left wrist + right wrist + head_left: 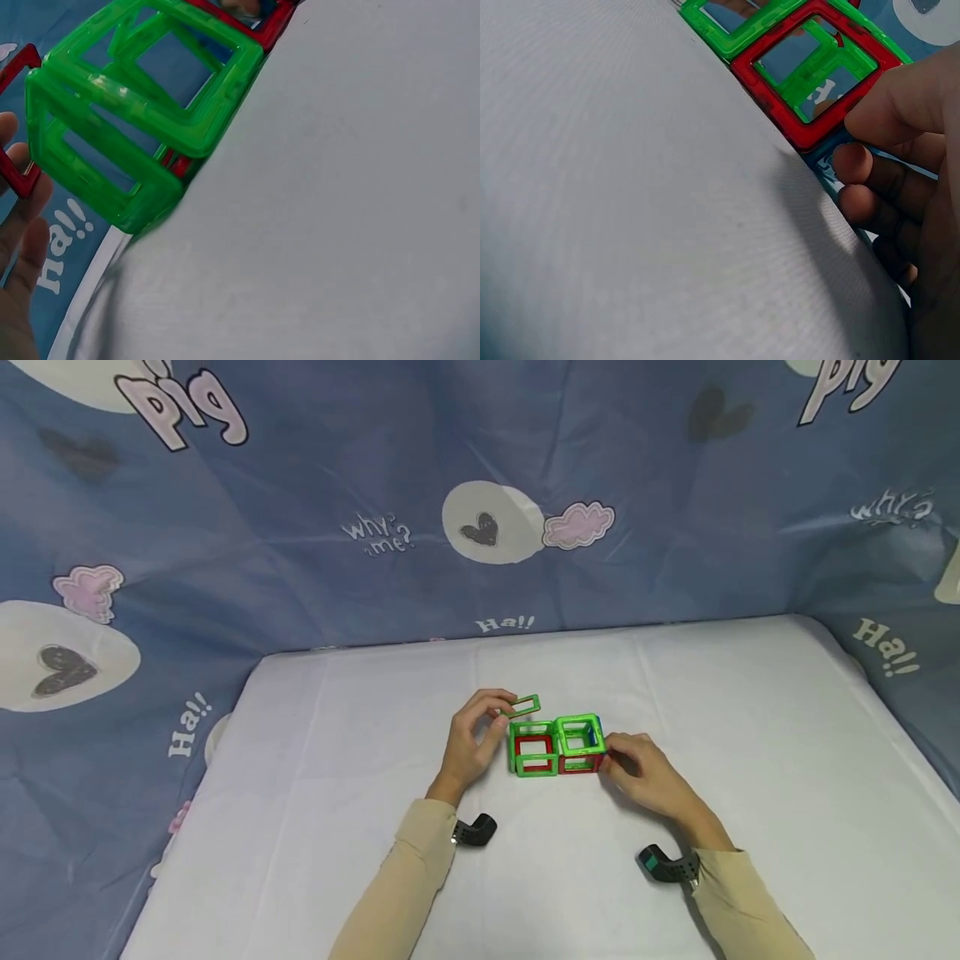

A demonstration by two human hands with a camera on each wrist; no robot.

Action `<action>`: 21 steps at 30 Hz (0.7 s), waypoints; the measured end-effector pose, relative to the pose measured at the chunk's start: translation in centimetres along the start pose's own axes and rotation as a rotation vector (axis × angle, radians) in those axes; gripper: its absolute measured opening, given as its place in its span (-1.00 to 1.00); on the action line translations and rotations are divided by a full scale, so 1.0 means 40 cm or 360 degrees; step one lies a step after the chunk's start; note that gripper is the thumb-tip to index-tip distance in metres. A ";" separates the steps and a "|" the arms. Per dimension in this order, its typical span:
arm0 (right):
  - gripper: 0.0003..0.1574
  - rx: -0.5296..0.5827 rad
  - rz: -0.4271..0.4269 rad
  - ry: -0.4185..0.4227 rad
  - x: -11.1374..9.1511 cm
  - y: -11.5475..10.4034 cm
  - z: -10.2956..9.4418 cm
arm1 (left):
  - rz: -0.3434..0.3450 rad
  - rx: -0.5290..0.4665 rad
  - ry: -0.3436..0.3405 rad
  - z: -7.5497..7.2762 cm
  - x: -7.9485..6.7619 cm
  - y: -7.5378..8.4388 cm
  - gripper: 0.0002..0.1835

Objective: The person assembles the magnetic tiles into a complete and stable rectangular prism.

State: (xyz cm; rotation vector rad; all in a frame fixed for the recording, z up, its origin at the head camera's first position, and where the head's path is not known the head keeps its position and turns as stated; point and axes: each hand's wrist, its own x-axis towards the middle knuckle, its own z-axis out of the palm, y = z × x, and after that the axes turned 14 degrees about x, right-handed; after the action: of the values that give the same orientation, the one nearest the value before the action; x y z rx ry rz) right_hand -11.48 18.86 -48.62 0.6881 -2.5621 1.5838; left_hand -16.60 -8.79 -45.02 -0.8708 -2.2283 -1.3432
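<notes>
A structure of magnetic tiles (pixel 536 768) stands on the white cloth. Its left part is an open-topped box of green sides with a red tile inside. The right part is a cube with a green top (pixel 581 718), a red front (pixel 769 101) and a blue right side. My left hand (pixel 471 739) pinches a loose magnetic tile (pixel 527 705) just above and behind the left box; it looks green in the head view, red in the left wrist view. With curled fingers, my right hand (pixel 643 774) grips the cube's right side, its thumb at the red tile's corner.
The white cloth (pixel 360 760) covers the table around the structure. A blue printed curtain (pixel 300 527) rises behind the table and along its sides. Dark wrist cameras (pixel 476 831) are strapped on both wrists.
</notes>
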 end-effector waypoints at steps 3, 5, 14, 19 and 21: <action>-0.74 -0.0010 -0.0021 0.0018 -0.006 0.006 0.000 | 0.0025 0.0014 0.0004 0.006 -0.003 0.007 -0.86; -0.73 -0.0002 -0.0028 0.0037 -0.008 0.008 0.002 | 0.0031 0.0017 0.0001 0.008 -0.004 0.008 -0.85; -0.74 0.0030 0.0012 0.0020 -0.017 0.013 0.014 | 0.0052 0.0029 0.0020 0.010 -0.018 0.008 -0.86; -0.75 0.0045 -0.0012 0.0017 -0.005 0.010 0.009 | 0.0063 0.0032 0.0071 0.009 -0.012 0.016 -0.85; -0.74 0.0033 -0.0024 0.0013 -0.001 0.010 0.006 | 0.0076 0.0023 0.0066 0.011 -0.012 0.022 -0.86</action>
State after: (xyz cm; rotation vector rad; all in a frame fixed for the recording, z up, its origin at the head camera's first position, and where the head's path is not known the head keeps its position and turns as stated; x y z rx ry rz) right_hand -11.57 18.84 -49.09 0.7000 -2.5319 1.6079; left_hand -15.66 -8.23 -44.95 -0.8779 -2.1695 -1.3103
